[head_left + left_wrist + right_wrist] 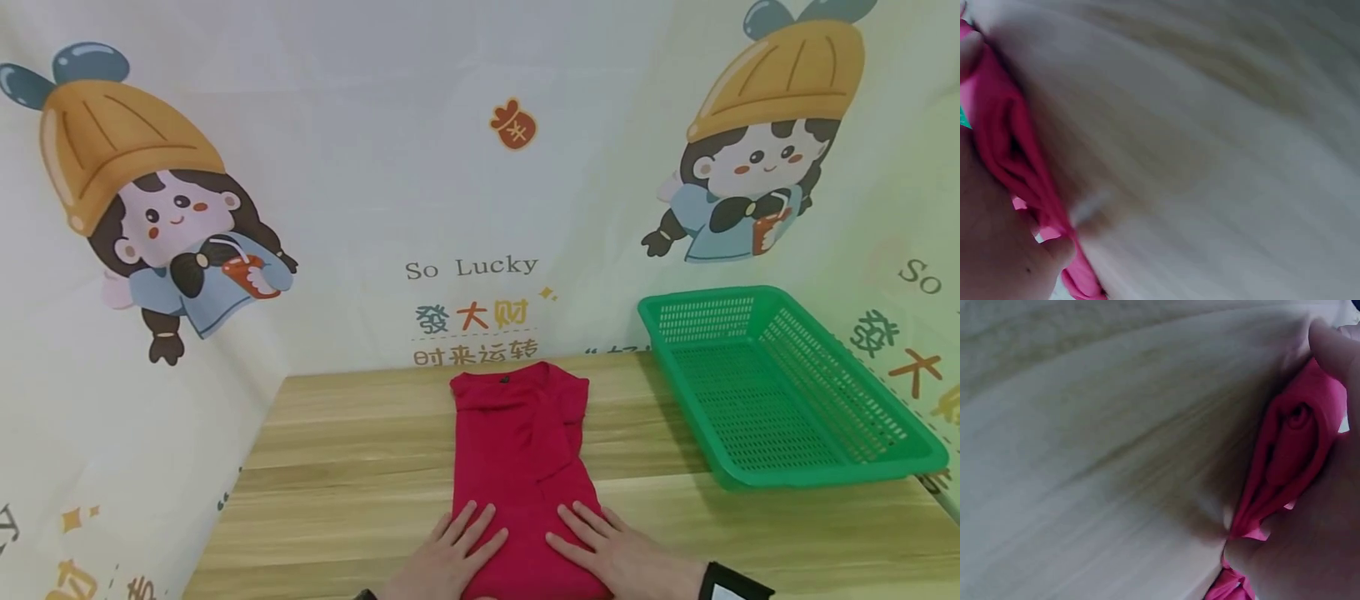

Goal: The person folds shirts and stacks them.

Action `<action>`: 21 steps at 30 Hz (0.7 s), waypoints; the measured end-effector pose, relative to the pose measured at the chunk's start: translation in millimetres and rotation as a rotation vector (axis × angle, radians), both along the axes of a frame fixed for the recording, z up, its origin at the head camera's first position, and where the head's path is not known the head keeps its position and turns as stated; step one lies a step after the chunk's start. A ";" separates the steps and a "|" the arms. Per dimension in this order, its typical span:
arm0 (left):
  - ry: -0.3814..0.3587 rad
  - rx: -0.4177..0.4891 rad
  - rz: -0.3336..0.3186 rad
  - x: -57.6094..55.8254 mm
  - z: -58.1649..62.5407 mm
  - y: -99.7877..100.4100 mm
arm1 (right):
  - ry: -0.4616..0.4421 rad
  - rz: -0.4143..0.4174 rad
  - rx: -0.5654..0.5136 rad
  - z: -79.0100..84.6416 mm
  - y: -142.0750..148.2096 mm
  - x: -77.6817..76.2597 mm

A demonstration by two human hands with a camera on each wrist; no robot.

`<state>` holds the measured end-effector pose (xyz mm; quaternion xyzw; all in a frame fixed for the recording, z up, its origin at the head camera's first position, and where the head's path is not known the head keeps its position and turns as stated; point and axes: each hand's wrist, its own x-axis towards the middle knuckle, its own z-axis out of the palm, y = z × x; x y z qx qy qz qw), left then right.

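Left hand [448, 554] and right hand [633, 557] rest spread on a red garment [517, 442]

Both arms come in from the near edge, the hands angled inward towards each other with their backs up. The left hand lies over the near left part of the cloth, its fingers straight, fanned and pointing away from the body; the right hand mirrors it along the near right edge. Red fabric shows between the two. The thumbs are mostly hidden from above, and whether either one pinches the cloth, I cannot tell. The wrist views show thick, layered folds of the garment right beside each hand, with a coiled layer at the right one. A black cuff [735, 583] circles the right wrist.

The garment lies in a long, narrow shape down the middle of the wooden table [337, 467], its neckline at the far end with a small dark label [505, 380].

To the right, well apart from the garment, a green plastic basket [832, 477] stands with its open top up, its slotted floor and walls in view, near the printed backdrop [352, 167]
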<state>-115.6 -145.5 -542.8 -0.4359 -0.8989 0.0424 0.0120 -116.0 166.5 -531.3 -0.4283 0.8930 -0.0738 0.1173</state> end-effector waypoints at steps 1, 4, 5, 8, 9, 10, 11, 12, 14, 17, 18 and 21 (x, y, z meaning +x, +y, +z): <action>0.037 -0.003 0.002 -0.5 -2.3 -1.6 | 0.019 -0.002 -0.001 -2.4 0.9 0.8; 0.102 -0.012 -0.005 -1.9 -5.0 -5.2 | 0.136 0.018 0.004 -9.2 3.1 3.1; 0.109 -0.019 -0.011 -2.4 -4.7 -6.0 | 0.185 0.028 0.004 -10.8 3.5 3.7; 0.091 -0.044 -0.018 -3.0 -0.8 -6.7 | 0.290 0.048 0.004 -14.4 4.9 4.3; 0.069 -0.054 -0.012 -2.9 1.2 -6.3 | 0.300 0.050 0.003 -14.7 5.3 4.2; 0.042 -0.062 -0.002 -2.8 3.4 -5.2 | 0.297 0.050 0.004 -14.7 5.6 3.9; 0.008 -0.068 0.012 -2.3 6.1 -3.9 | 0.284 0.051 0.004 -14.3 5.7 3.5; -0.033 -0.074 0.029 -1.8 9.0 -2.3 | 0.266 0.052 0.001 -13.5 6.0 2.9; -0.093 -0.085 0.053 -0.9 13.8 0.6 | 0.228 0.056 -0.009 -11.6 6.4 1.8; -0.111 -0.066 0.040 -0.7 17.2 2.2 | 0.240 0.082 -0.030 -9.4 7.1 0.1; -0.102 -0.062 0.023 -0.8 17.6 1.8 | 0.253 0.095 -0.035 -8.7 7.1 -0.4; -0.037 -0.035 -0.052 -1.2 15.8 -2.2 | 0.288 0.133 -0.034 -7.2 5.8 -2.1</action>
